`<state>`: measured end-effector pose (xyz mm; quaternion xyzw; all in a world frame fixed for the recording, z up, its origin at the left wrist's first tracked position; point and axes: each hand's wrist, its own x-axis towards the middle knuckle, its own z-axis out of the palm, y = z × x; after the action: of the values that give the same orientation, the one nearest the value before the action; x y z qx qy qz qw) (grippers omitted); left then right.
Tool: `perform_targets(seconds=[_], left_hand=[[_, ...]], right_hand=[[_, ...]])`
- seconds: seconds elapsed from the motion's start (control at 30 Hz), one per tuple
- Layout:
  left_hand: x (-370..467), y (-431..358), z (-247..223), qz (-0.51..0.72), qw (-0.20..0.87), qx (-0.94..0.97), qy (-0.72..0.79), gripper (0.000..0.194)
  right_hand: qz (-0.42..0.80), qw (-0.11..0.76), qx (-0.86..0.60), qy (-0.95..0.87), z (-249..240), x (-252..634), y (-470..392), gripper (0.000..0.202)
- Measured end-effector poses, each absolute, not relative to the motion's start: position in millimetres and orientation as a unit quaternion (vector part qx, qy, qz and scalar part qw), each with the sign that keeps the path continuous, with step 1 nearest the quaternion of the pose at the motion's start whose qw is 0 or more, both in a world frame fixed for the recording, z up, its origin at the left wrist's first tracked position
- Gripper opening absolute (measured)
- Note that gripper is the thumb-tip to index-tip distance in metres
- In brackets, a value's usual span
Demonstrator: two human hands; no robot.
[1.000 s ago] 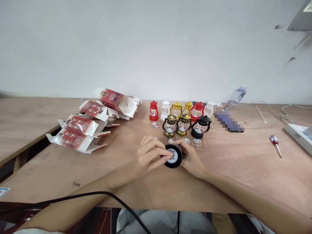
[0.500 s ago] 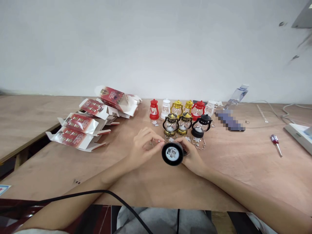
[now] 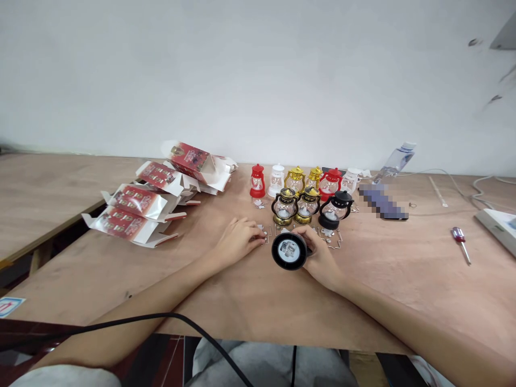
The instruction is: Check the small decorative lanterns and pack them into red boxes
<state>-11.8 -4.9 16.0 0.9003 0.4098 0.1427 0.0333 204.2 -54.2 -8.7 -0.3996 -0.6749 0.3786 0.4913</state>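
Note:
My right hand (image 3: 321, 259) grips a small black lantern (image 3: 303, 262) tipped so that its round base faces me. The base is open, showing a white disc (image 3: 289, 251) with metal battery contacts. Down at the tabletop, left of the lantern, my left hand (image 3: 238, 242) has its fingertips drawn together beside small white pieces and a bent wire handle (image 3: 267, 235). Whatever lies between those fingertips is too small to make out. Behind my hands stands a group of toy lanterns: a black one (image 3: 332, 214), bronze ones (image 3: 284, 210), and red, white and gold ones.
Opened red and white boxes (image 3: 128, 200) are piled on the left. To the right lie a blurred-out phone-like item (image 3: 382, 203), a tilted water bottle (image 3: 393, 164), a screwdriver (image 3: 460, 244) and a white device (image 3: 497, 232). A black cable (image 3: 177, 316) crosses in front of my left arm.
My left hand has gone from beside the lantern's base down to the small parts on the table. My right hand keeps hold of the lantern. The view has shifted slightly.

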Motion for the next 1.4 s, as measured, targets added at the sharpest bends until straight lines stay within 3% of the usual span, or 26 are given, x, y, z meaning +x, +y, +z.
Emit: perform_targets(seconds=[0.37,0.57,0.63,0.8,1.27,1.4], left_hand=[[-9,-2,10,0.216,0.141,0.872,0.417,0.007],[-4,-27,31,0.499,0.056,0.797,0.336,0.007],[-1,-39,41,0.539,0.036,0.794,0.278,0.003],[6,-55,44,0.504,0.015,0.841,0.195,0.004],[5,-53,41,0.499,-0.066,0.846,0.177,0.015],[-1,-40,37,0.509,-0.034,0.827,0.238,0.011]], right_hand=[[0.370,0.488,-0.406,-0.678,-11,205,-53,0.029],[0.380,0.487,-0.401,-0.677,-13,205,-52,0.031],[0.379,0.482,-0.402,-0.680,-14,205,-52,0.032],[0.377,0.468,-0.402,-0.691,-14,206,-52,0.033],[0.386,0.473,-0.405,-0.681,-11,205,-52,0.031],[0.395,0.492,-0.407,-0.660,-10,205,-51,0.034]])
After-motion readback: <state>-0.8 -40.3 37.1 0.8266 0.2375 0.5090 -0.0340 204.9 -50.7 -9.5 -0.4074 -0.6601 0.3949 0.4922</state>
